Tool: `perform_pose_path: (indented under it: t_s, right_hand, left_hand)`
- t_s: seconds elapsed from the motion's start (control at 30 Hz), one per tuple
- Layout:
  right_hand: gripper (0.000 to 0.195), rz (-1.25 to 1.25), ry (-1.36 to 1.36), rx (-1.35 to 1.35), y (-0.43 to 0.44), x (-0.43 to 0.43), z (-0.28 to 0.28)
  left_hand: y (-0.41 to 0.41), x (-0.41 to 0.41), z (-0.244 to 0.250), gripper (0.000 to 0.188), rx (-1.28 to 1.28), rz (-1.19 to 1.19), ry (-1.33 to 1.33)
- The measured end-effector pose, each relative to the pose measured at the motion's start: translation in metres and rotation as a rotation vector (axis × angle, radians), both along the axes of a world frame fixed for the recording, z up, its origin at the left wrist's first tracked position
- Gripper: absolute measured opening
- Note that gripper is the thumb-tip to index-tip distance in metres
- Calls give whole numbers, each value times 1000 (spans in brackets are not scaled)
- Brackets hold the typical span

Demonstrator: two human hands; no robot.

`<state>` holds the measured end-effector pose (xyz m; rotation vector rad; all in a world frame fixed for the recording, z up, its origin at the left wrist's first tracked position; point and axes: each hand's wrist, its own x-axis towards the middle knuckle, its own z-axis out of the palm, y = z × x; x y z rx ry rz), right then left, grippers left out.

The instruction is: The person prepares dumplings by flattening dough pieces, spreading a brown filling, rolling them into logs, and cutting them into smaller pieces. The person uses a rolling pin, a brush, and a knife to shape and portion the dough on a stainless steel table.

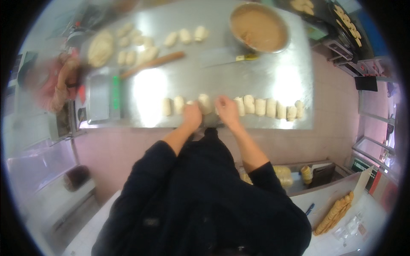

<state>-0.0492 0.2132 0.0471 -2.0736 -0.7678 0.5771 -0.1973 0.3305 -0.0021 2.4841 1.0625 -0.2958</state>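
In the head view, a row of short pale dough rolls lies along the near edge of a steel worktable point(211, 75). My left hand point(193, 116) is curled over one roll, whose pale top point(190, 102) shows above the fingers. Another dough roll point(204, 103) lies uncovered between my hands. My right hand point(227, 109) has its fingers bent together over the row, and a sliver of dough shows at its left side. Whether those fingers grip it is hidden. Two dough rolls point(178, 105) are left of my left hand, and several dough rolls point(260, 107) continue rightward.
Farther back are a metal bowl of brown filling point(259, 27), a knife with a yellow handle point(246, 57), a wooden rolling pin point(153, 65), a large dough lump point(101, 48) and smaller pieces. A digital scale point(102, 97) stands left, near another person point(59, 81). Pans of pastries point(347, 25) are far right.
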Motion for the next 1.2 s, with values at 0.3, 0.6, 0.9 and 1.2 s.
perform_pose_path:
  t_s: [0.3, 0.6, 0.9, 1.2]
  right_hand:
    - [42, 24, -111, -211, 23, 114, -18]
    - [39, 310, -927, -312, 103, 200, -71]
    - [31, 499, -656, -351, 89, 159, 7]
    - [41, 131, -172, -580, 20, -29, 77]
  left_hand:
    - [13, -6, 55, 51, 24, -145, -57]
    - [11, -11, 30, 59, 182, -148, -73]
    - [26, -26, 92, 55, -84, -92, -174]
    - [131, -184, 27, 30, 74, -360, -434]
